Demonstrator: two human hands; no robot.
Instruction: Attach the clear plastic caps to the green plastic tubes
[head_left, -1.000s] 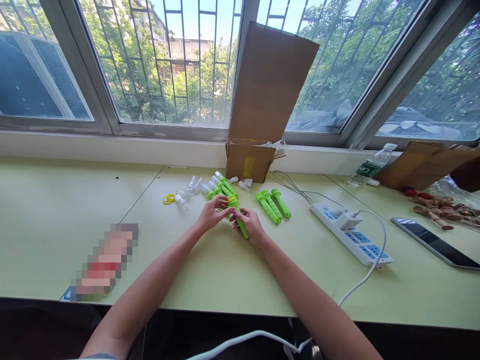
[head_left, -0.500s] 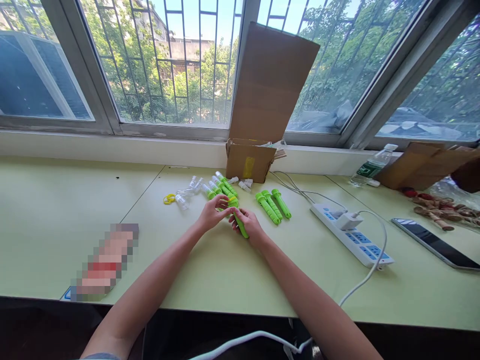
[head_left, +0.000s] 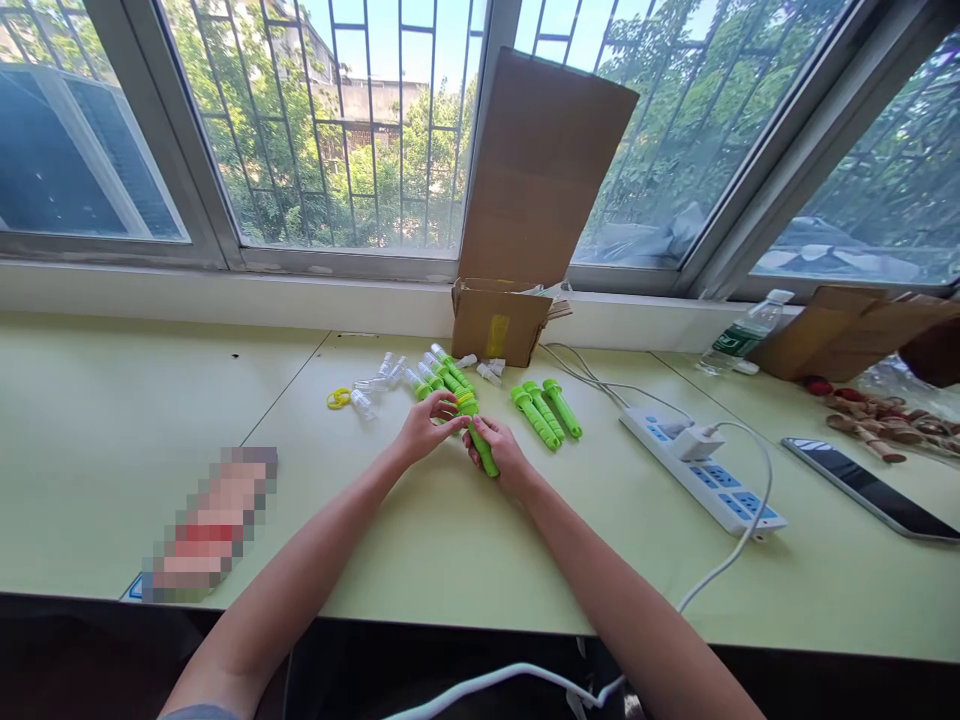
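Green plastic handle point(head_left: 486, 458) at centre, slanted: collar end toward 11 o'clock, butt toward 5. Right hand point(head_left: 502, 453) clamped round the shaft, apparently to steady it, leaving the yellow-banded collar point(head_left: 466, 401) to the left hand point(head_left: 426, 430), whose thumb and fingers curve about it; whether they grip, cannot tell. Clear-topped green handles point(head_left: 452, 374) lie at 11 o'clock; three without tops point(head_left: 537, 414), between 2 and 3, presumably set apart by state.

The left hand point(head_left: 429, 428) and right hand point(head_left: 501, 450) are bare, as are the slender forearms point(head_left: 337, 525), narrowing toward the fingers; a grey sleeve point(head_left: 201, 712) (just its edge shows) rounds the left arm point(head_left: 232, 650), near left.
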